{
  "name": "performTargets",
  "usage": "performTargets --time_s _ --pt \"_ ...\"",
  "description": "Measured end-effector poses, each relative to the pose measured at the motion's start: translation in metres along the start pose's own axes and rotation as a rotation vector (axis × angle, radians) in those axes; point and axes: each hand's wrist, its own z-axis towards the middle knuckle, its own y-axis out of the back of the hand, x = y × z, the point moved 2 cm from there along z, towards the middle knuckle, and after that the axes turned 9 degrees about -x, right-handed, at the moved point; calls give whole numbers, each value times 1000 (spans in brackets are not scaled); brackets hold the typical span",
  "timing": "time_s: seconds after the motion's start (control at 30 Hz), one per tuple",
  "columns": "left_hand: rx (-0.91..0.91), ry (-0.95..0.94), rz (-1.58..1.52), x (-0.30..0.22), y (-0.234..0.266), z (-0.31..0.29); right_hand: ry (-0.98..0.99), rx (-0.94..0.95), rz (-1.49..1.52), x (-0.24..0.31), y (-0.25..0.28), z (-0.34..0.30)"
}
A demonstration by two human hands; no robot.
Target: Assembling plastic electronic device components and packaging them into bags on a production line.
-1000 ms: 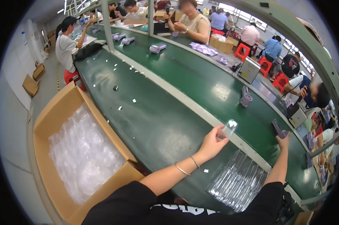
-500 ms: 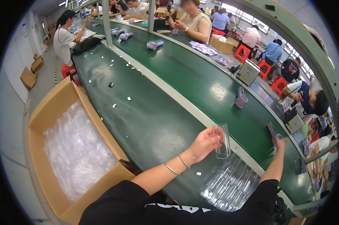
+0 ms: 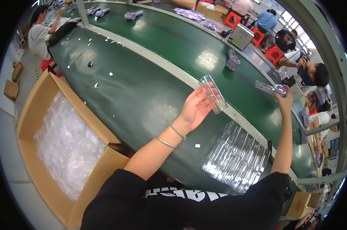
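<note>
My left hand (image 3: 195, 108) is raised over the workbench, fingers wrapped round a clear plastic case (image 3: 214, 95) that stands tilted. Farther to the right, my right hand (image 3: 284, 101) grips a lavender handheld device (image 3: 266, 87) by its round, ringed end, and the device's long body points left above the green conveyor belt (image 3: 181, 57). Between my forearms lies a bundle of similar clear plastic cases (image 3: 238, 157), set side by side at the bench's near edge.
An open cardboard box (image 3: 108, 166) filled with clear plastic pieces stands at the left. Small white scraps and a dark cube (image 3: 90, 64) lie on the dark green bench (image 3: 142, 99). More lavender devices (image 3: 232, 60) rest on the belt. Several people sit around the line.
My right hand has lifted the lavender device from the belt's far side. The left hand still holds the clear case, now tilted the other way. The whole view has shifted.
</note>
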Motion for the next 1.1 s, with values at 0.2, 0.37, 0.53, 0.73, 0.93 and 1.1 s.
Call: performTargets --time_s 0.2,0.37,0.53,0.73,0.93,1.1 --pt "-16 44 -36 12 16 -9 -127 140 529 161 56 -82" --pt "148 105 166 6 -12 -29 -66 139 539 224 97 -112" --pt "343 11 601 15 -5 -19 -31 147 486 224 112 -105" --pt "545 28 1042 32 -18 -34 5 313 415 250 89 -108" --pt "312 -239 1078 11 -18 -30 96 66 526 269 94 -93" --pt "305 -254 959 15 -24 -35 21 124 514 249 98 -87"
